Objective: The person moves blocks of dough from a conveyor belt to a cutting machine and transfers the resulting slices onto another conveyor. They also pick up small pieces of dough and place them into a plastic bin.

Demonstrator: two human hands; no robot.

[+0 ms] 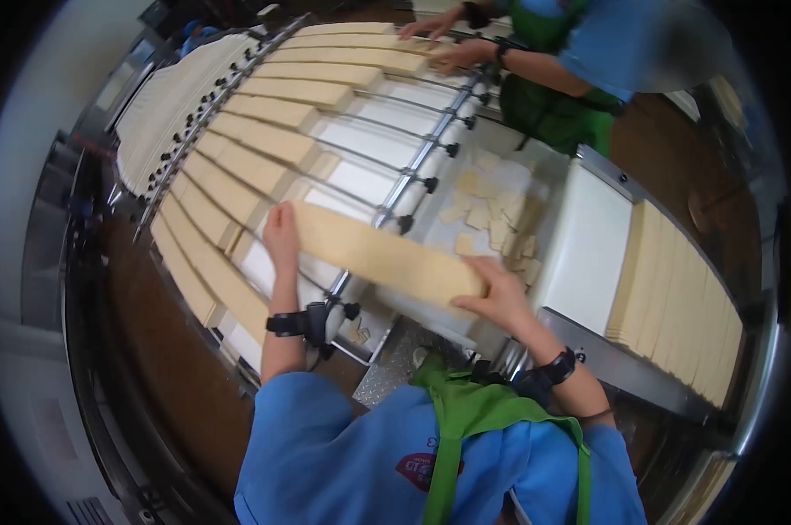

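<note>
A long flat strip of pale dough (pixel 382 254) is stretched between my two hands, above the near end of a conveyor. My left hand (pixel 282 234) grips its left end, over the metal guide rods. My right hand (pixel 496 293) holds the right end, with the thumb under and the fingers on top. Beneath and beyond the strip, rows of dough strips (pixel 268 115) lie in lanes on the white conveyor belt (pixel 360 179), divided by thin rods.
A co-worker's hands (pixel 465 54) touch strips at the conveyor's far end. A bin (pixel 544 162) with cut dough pieces (pixel 491 210) is right of the conveyor. Farther right, a white board (pixel 588 241) adjoins tightly stacked strips (pixel 675 297). Black knobs (pixel 430 185) line the metal rail.
</note>
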